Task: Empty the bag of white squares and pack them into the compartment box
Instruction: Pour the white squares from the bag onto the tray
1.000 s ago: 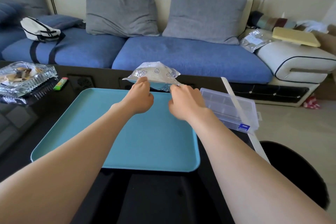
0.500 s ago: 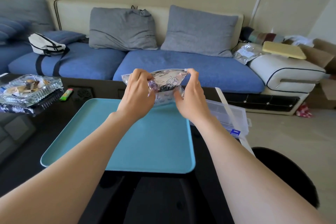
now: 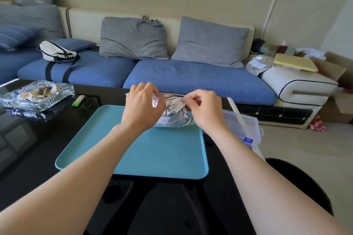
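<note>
2 hands, left hand [image 3: 142,104] and right hand [image 3: 205,108], pinch the bag [image 3: 172,110] above the teal tray [image 3: 152,150]; compartment box [image 3: 241,126] at right

Teal tray [image 3: 133,150], glass ashtray [image 3: 36,95], green lighter [image 3: 78,100], blue sofa [image 3: 191,78]

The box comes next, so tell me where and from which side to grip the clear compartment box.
Grip its near edge beside the blue latch, coming from the right. The compartment box lies flat right of the tray, and the right forearm covers its left end, so that side looks freest.
</note>
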`<state>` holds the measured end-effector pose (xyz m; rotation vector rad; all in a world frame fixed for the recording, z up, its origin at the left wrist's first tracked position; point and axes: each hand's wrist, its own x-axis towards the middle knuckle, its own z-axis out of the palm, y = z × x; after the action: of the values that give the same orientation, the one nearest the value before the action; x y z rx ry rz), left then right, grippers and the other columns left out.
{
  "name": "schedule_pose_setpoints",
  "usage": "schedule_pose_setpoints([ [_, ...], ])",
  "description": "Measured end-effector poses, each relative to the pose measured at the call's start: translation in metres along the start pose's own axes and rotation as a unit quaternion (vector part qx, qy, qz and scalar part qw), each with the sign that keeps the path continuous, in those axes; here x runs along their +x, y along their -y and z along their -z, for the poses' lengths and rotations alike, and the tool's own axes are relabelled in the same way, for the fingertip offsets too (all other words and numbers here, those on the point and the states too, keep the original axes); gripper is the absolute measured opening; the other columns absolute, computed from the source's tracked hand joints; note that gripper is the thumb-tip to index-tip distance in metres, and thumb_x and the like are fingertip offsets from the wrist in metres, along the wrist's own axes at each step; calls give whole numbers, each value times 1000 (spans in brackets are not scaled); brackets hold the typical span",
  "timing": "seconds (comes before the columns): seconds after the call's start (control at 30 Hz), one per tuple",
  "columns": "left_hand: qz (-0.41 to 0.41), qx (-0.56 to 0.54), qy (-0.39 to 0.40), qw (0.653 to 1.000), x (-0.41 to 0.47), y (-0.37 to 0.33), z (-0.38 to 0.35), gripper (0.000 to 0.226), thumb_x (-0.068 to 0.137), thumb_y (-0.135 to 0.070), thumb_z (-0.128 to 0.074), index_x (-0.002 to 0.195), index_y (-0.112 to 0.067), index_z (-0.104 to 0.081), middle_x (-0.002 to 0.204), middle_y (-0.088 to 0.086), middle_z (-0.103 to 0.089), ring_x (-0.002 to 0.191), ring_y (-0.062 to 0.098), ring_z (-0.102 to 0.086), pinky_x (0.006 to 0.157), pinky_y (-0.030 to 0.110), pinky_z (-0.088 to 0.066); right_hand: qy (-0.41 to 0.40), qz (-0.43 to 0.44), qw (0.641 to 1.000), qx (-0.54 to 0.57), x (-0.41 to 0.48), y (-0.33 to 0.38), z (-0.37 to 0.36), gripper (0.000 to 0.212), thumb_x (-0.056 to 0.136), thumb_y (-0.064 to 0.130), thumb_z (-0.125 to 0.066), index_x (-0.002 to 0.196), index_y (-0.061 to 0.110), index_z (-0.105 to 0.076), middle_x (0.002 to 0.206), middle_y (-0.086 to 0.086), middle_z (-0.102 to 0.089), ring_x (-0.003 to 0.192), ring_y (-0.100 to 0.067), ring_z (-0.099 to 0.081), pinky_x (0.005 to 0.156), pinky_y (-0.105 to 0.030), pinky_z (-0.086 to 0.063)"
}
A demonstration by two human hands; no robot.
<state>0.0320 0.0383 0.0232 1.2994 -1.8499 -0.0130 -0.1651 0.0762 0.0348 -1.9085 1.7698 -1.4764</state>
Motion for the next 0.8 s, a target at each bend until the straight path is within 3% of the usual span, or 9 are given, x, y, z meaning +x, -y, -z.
schedule_pose_setpoints([
  [0.13,-83,-44,6,996,6,-4,2,18,101,-22,-59,116,-26,-68,112,-11,-72,111,22,-50,93,40,-38,10,3,1000,-4,5,4,4,12,87,28,-86,81,17,-84,70,12,-76,67,-2,-70,69,-20,-52],
  [0.23,-143,-88,48,985,6,-8,-1,25,105,-20,-59,126,-26,-72,115,-9,-75,107,20,-57,91,35,-45,21,-6,1000,-4,6,4,0,10,89,23,-84,82,17,-83,66,12,-73,66,-6,-72,73,-29,-57],
  [0.4,-169,-74,23,982,8,-5,-8,17,103,-25,-66,114,-31,-77,106,-12,-75,92,18,-56,83,45,-50,29,19,999,-11,6,3,-5,9,97,16,-76,94,16,-84,78,9,-77,74,-8,-72,73,-26,-54],
  [0.63,-177,-22,-42,983,6,-12,-7,12,101,-33,-67,102,-33,-78,87,-13,-67,87,22,-47,78,38,-36,33,33,999,-28,8,11,-7,6,94,18,-79,89,17,-82,78,8,-77,75,-13,-72,75,-31,-54],
  [0.8,-176,97,-86,976,11,-3,-6,3,96,-20,-72,96,-22,-70,85,-7,-65,89,31,-51,79,42,-36,29,1,999,-44,9,9,-4,13,96,10,-72,83,15,-70,74,16,-67,71,-1,-62,63,-9,-40],
])
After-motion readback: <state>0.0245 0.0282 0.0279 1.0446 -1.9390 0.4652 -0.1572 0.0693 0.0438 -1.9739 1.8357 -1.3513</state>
